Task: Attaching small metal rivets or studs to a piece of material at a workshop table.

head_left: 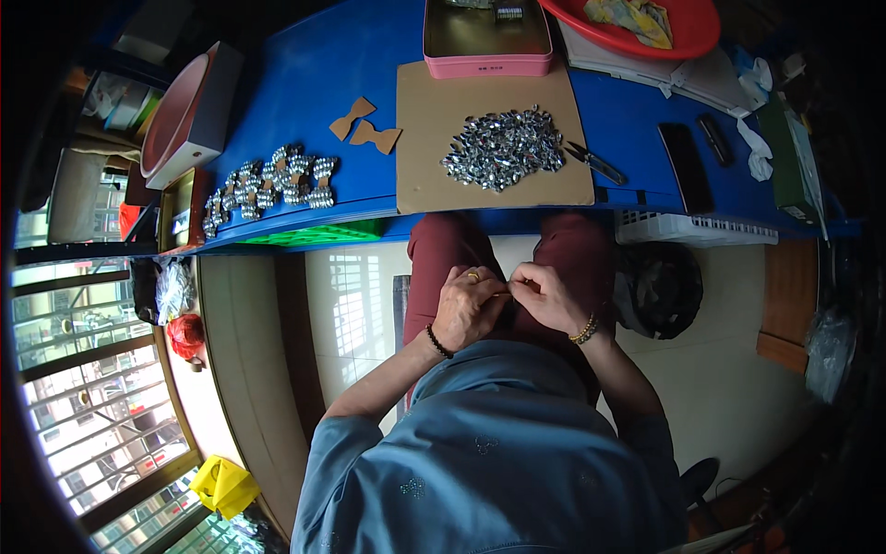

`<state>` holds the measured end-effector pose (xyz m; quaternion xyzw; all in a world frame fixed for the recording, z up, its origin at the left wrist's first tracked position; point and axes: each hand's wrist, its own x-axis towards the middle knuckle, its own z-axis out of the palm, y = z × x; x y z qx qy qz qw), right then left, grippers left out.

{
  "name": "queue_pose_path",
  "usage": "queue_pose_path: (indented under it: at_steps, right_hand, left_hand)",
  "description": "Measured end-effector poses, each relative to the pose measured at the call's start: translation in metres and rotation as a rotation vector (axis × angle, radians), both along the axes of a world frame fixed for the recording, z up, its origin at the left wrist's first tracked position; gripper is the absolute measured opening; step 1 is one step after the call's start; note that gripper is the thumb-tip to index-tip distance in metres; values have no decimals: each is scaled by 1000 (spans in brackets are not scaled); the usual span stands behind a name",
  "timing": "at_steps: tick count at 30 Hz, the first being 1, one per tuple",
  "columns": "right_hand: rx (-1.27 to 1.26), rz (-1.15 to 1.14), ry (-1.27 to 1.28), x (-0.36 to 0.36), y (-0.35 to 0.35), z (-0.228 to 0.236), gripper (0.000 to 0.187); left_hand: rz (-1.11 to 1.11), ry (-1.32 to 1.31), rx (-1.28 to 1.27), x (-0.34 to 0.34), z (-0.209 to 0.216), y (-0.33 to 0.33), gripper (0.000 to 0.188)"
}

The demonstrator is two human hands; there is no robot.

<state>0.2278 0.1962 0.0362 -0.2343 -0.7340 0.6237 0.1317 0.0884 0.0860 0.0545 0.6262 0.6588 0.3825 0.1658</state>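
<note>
Over my lap, my left hand (468, 308) and my right hand (546, 297) meet with their fingers pinched together. A thin tan edge shows between the fingertips; the rest of that piece is hidden, so I cannot make out what it is. On the table before me lies a brown cardboard sheet (426, 189) with a heap of shiny silver rhinestones (506, 148). A pair of thread snips (597, 163) rests at its right edge. Two brown bow-shaped cutouts (377, 138) are on its left side. Farther left sits a group of silver-studded bows (269, 187).
A pink tin (489, 66) stands at the sheet's far edge. Behind it to the right is a red basin (683, 42) with a cloth. A dark phone (686, 168) lies on the blue table (309, 60). Under the table's right side stands a white basket (697, 231), with a black bag (660, 291) nearby.
</note>
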Motion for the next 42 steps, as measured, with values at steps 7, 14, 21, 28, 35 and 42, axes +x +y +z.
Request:
queue_pose_path:
  at_steps: [7, 14, 21, 28, 35, 42]
  right_hand:
    - [-170, -62, -62, 0, -8, -15, 11]
    - [-64, -196, -16, -2, -5, -29, 11]
    - [-1211, -471, 697, 1, 7, 15, 11]
    - [-1131, -968, 764, 175, 64, -78, 10]
    - [-439, -1419, -108, 356, 78, -148, 15]
    - [-239, -513, -25, 102, 42, -24, 7]
  left_hand:
    - [21, -24, 10, 2, -3, -6, 14]
    - [-283, -212, 12, 11, 6, -9, 12]
    - [65, -1290, -76, -19, 28, -12, 8]
    - [153, -1720, 484, -151, 60, -57, 13]
    - [353, -1568, 296, -131, 33, -52, 13]
    - [202, -1565, -336, -13, -2, 3, 12]
